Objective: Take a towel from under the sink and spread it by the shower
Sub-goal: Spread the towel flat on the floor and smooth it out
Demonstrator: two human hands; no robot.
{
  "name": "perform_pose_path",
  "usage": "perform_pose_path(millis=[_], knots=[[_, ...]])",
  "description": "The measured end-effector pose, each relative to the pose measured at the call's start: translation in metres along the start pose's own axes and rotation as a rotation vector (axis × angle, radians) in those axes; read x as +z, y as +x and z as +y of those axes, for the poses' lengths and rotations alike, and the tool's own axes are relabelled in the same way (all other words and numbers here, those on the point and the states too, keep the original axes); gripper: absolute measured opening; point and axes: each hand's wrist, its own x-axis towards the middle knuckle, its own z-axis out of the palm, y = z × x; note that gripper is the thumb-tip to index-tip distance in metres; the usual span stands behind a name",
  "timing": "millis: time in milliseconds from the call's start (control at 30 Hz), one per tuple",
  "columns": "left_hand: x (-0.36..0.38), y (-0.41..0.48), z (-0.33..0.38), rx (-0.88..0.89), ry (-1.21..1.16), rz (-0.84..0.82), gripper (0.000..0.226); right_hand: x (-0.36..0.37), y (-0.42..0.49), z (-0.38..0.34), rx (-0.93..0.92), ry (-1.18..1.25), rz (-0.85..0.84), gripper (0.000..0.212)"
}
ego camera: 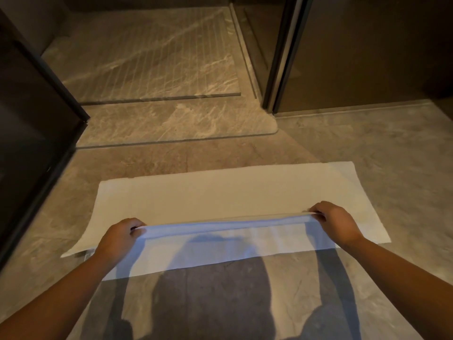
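Note:
A white towel [220,195] lies mostly flat on the marble floor, a little short of the shower's raised step [171,123]. Its near part is folded over, and the fold runs from hand to hand. My left hand [120,238] pinches the left end of that fold. The right end is pinched by my right hand [335,223]. Both hands hold the fold slightly above the layer underneath. My shadow falls across the near strip of the towel.
The shower floor [147,52] with grooved marble lies beyond the step. A dark glass panel [36,114] stands at the left, and a dark door frame [282,57] and wall at the right. Bare marble floor [404,168] surrounds the towel.

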Motion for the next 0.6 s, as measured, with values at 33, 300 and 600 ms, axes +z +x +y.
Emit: perform_pose_path(millis=[33,300,600], knots=[[-0.008,0.0,0.005,0.018,-0.026,0.034,0.007,-0.006,0.001,-0.001,0.0,0.017,0.027,0.017],[-0.113,0.01,0.075,0.251,-0.062,0.291,0.017,-0.086,0.025,-0.033,-0.124,0.004,0.25,0.016],[-0.237,0.02,0.142,0.324,-0.097,0.34,0.026,-0.208,0.037,-0.097,-0.154,0.093,0.484,0.011]])
